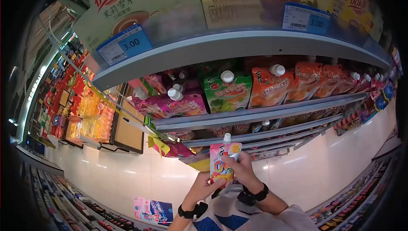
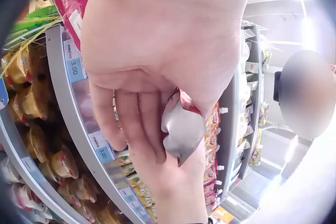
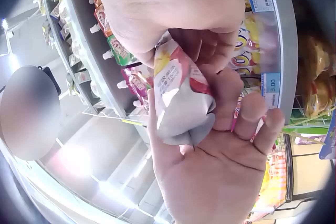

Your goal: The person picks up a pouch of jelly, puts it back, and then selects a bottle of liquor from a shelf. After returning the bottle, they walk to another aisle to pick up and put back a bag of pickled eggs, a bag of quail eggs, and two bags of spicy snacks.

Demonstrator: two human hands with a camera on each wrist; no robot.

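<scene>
A pink spouted jelly pouch (image 1: 219, 167) with a white cap stands upright before the lower shelves in the head view, its printed front turned up to me. My left hand (image 1: 199, 188) holds its lower left corner, thumb across the front. From the other side my right hand (image 1: 243, 171) grips the upper right edge, thumb on the print. The right wrist view shows the pouch's silvery bottom (image 3: 186, 113) between right hand (image 3: 173, 3) and left hand (image 3: 215, 182). In the left wrist view that bottom (image 2: 185, 132) emerges beneath the left hand (image 2: 163, 35).
Spouted pouches in purple (image 1: 182, 103), green (image 1: 228, 90) and orange (image 1: 272, 86) fill the shelf ahead. Above them, a shelf edge (image 1: 238, 42) with price tags juts toward me under large drink boxes (image 1: 153, 10). Behind lies the pale floor (image 1: 293, 171); more stocked shelving (image 1: 344, 201) stands at lower right.
</scene>
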